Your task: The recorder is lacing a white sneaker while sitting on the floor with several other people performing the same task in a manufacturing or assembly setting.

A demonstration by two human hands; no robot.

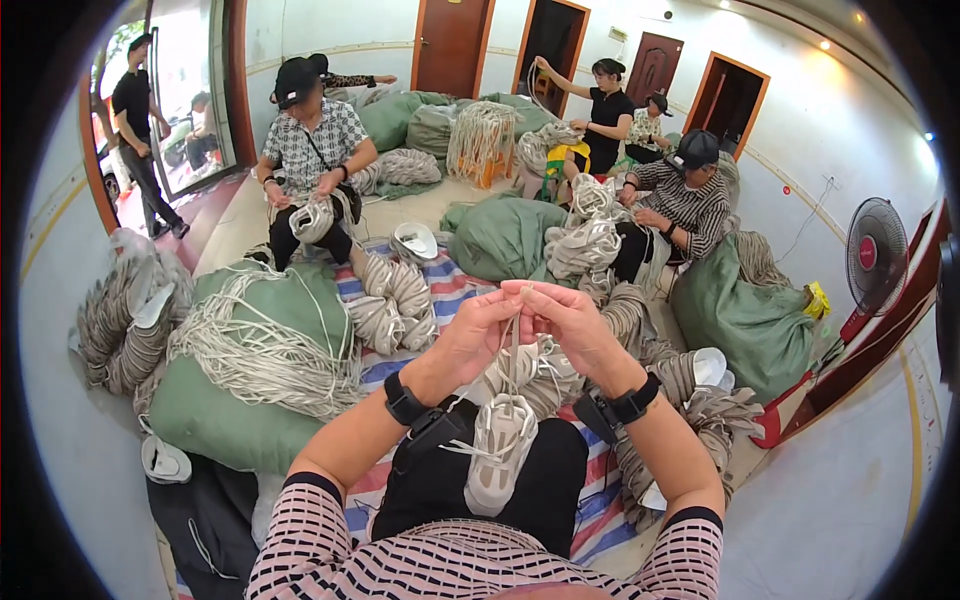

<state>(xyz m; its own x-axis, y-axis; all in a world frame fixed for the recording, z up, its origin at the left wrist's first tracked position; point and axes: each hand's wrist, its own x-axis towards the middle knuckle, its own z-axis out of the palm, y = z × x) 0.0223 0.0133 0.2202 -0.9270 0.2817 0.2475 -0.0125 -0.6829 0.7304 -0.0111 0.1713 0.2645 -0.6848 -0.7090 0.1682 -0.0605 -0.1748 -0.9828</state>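
Observation:
My left hand [472,335] and my right hand [578,332] meet at the fingertips in front of me, raised above my lap. Both are closed in a pinch on a pale shoelace [514,355], which runs down from the fingers to a beige and white shoe upper [498,450]. That upper rests on my dark-trousered lap with its toe toward me. More lace ends stick out at its left side. The fingers partly hide the lace tips. Behind my hands lie more shoe uppers [550,372], partly covered by the hands.
A heap of loose laces [265,345] lies on a green sack [215,425] at my left. Stacked uppers [130,310] stand at far left, others [690,420] at right. A fan [875,255] stands on the right. Several people handle uppers and laces ahead; one person [140,125] is by the doorway.

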